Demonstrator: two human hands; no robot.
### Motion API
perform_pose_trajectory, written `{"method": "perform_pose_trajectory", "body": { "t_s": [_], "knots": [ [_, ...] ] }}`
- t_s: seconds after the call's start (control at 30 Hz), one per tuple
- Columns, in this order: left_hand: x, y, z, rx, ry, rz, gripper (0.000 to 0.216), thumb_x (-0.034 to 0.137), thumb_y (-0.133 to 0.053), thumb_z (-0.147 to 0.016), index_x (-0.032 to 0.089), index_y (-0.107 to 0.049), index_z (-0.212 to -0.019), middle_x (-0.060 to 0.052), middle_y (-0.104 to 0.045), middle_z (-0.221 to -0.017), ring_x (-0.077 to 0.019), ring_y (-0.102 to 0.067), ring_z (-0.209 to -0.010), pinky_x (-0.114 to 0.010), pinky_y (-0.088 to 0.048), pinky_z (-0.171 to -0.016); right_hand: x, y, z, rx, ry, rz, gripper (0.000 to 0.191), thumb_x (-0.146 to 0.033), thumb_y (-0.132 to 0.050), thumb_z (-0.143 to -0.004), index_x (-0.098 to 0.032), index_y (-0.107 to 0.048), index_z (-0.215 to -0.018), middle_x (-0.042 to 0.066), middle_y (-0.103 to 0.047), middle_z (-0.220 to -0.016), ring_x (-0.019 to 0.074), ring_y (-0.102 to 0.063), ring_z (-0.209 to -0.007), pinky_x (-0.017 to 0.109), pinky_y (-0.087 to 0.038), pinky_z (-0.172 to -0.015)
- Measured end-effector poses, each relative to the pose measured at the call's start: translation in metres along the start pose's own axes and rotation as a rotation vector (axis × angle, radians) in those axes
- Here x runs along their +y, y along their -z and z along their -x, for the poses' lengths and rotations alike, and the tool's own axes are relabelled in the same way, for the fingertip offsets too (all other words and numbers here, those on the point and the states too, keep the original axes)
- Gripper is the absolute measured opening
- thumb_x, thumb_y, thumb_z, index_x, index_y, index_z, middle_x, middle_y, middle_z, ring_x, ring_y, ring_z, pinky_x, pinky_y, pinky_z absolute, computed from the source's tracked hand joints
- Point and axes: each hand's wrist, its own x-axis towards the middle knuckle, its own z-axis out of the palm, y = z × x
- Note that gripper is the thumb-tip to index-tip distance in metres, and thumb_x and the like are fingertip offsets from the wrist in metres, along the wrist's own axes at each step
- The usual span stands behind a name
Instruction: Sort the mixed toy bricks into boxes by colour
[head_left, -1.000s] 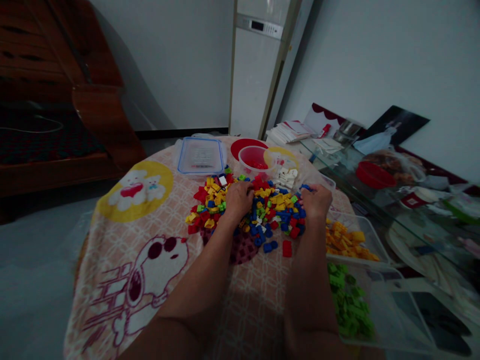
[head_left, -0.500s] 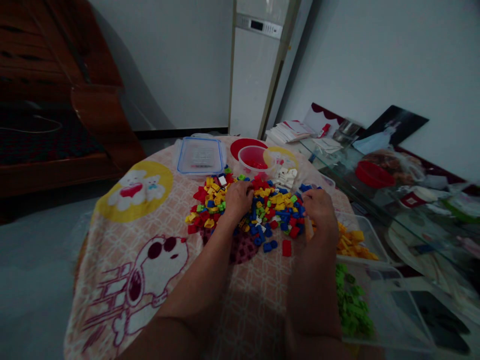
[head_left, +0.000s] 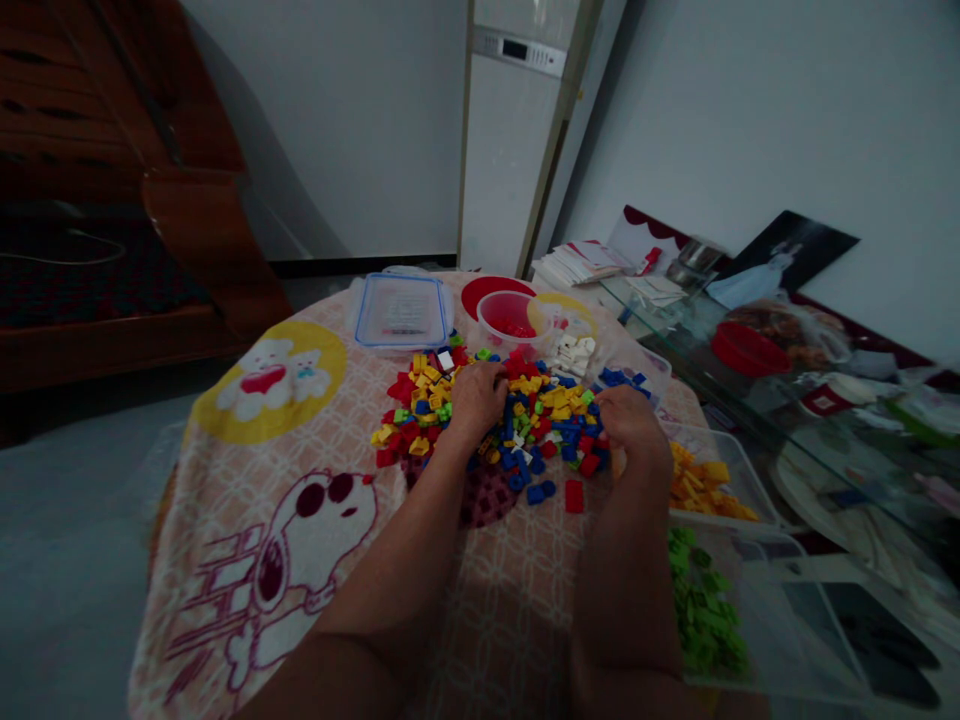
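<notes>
A pile of mixed toy building bricks (head_left: 555, 402) in red, yellow, blue, green and white lies on the cloth-covered table. My left hand (head_left: 478, 400) rests in the middle of it, fingers curled down; what they hold, if anything, is hidden. At the pile's right edge is my right hand (head_left: 631, 425), its fingers bent together beside blue bricks, with nothing distinct visible in them. Just beyond it stands a clear container with blue bricks (head_left: 626, 379). A red brick (head_left: 574, 496) lies apart in front of the pile.
Behind the pile are a blue-rimmed lidded box (head_left: 403, 312), a round tub (head_left: 491, 305) with red bricks and a heap of white bricks (head_left: 573, 354). To the right, clear boxes hold yellow bricks (head_left: 705, 485) and green bricks (head_left: 705, 610). A cluttered glass table (head_left: 697, 350) adjoins.
My right hand has shifted slightly left toward the pile, uncovering more of the container with blue bricks. My left hand has stayed in place.
</notes>
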Motion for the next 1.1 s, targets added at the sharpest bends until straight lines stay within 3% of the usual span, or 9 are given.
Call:
{"method": "perform_pose_trajectory", "body": {
  "t_s": [0.2, 0.33, 0.43, 0.53, 0.73, 0.9, 1.1],
  "knots": [
    [0.001, 0.000, 0.000, 0.003, 0.008, 0.008, 0.027, 0.020, -0.056, -0.091, 0.017, -0.075, -0.109, -0.010, -0.076, -0.117, -0.0269, -0.067, -0.114, -0.039, -0.049, -0.105, 0.008, -0.006, -0.001, 0.074, 0.117, -0.258, 0.033, -0.016, -0.046, -0.094, -0.016, -0.077, -0.107, 0.009, -0.077, -0.092, 0.0161, -0.071, -0.072, 0.022, -0.051, -0.067],
    [0.001, 0.000, 0.001, 0.001, 0.008, 0.004, 0.027, 0.020, -0.056, -0.091, 0.017, -0.075, -0.110, -0.010, -0.076, -0.118, -0.0270, -0.067, -0.115, -0.039, -0.049, -0.105, 0.009, -0.005, 0.002, 0.080, 0.104, -0.418, 0.038, -0.017, -0.041, -0.095, -0.014, -0.075, -0.112, 0.010, -0.077, -0.095, 0.0141, -0.070, -0.065, 0.021, -0.050, -0.059],
    [0.001, 0.000, 0.001, 0.006, -0.001, 0.006, 0.027, 0.020, -0.056, -0.091, 0.018, -0.075, -0.110, -0.010, -0.076, -0.116, -0.0271, -0.068, -0.114, -0.040, -0.049, -0.105, 0.007, 0.000, 0.005, 0.084, 0.045, -0.289, 0.036, -0.015, -0.043, -0.093, -0.013, -0.077, -0.104, 0.009, -0.075, -0.078, 0.0161, -0.069, -0.061, 0.023, -0.050, -0.061],
    [0.001, 0.000, 0.000, 0.004, 0.002, 0.008, 0.026, 0.019, -0.057, -0.090, 0.018, -0.076, -0.108, -0.010, -0.077, -0.115, -0.0270, -0.068, -0.113, -0.039, -0.050, -0.104, 0.003, 0.002, 0.005, -0.001, 0.012, -0.134, 0.034, -0.012, -0.045, -0.091, -0.013, -0.078, -0.099, 0.009, -0.071, -0.065, 0.0186, -0.068, -0.058, 0.026, -0.051, -0.065],
    [0.001, 0.000, 0.000, 0.003, 0.009, 0.012, 0.026, 0.020, -0.057, -0.090, 0.019, -0.076, -0.109, -0.010, -0.077, -0.116, -0.0265, -0.068, -0.114, -0.038, -0.050, -0.105, 0.000, -0.007, -0.001, 0.034, 0.030, -0.020, 0.027, -0.009, -0.051, -0.086, -0.013, -0.077, -0.088, 0.012, -0.071, -0.070, 0.0210, -0.072, -0.070, 0.026, -0.051, -0.068],
    [-0.001, -0.002, 0.000, 0.017, -0.001, 0.022, 0.026, 0.020, -0.057, -0.090, 0.019, -0.076, -0.108, -0.010, -0.076, -0.116, -0.0269, -0.068, -0.114, -0.041, -0.050, -0.105, 0.004, -0.011, -0.007, 0.070, 0.003, -0.025, 0.027, -0.006, -0.058, -0.078, -0.018, -0.078, -0.092, 0.008, -0.073, -0.073, 0.0205, -0.073, -0.074, 0.026, -0.053, -0.071],
    [-0.001, -0.002, 0.000, 0.012, 0.004, 0.018, 0.027, 0.021, -0.057, -0.090, 0.018, -0.075, -0.109, -0.010, -0.076, -0.117, -0.0272, -0.067, -0.114, -0.040, -0.049, -0.105, 0.013, -0.013, -0.017, 0.291, -0.042, -0.198, 0.024, -0.010, -0.061, -0.076, -0.017, -0.078, -0.091, 0.008, -0.076, -0.083, 0.0210, -0.074, -0.079, 0.028, -0.053, -0.076]
  ]
}}
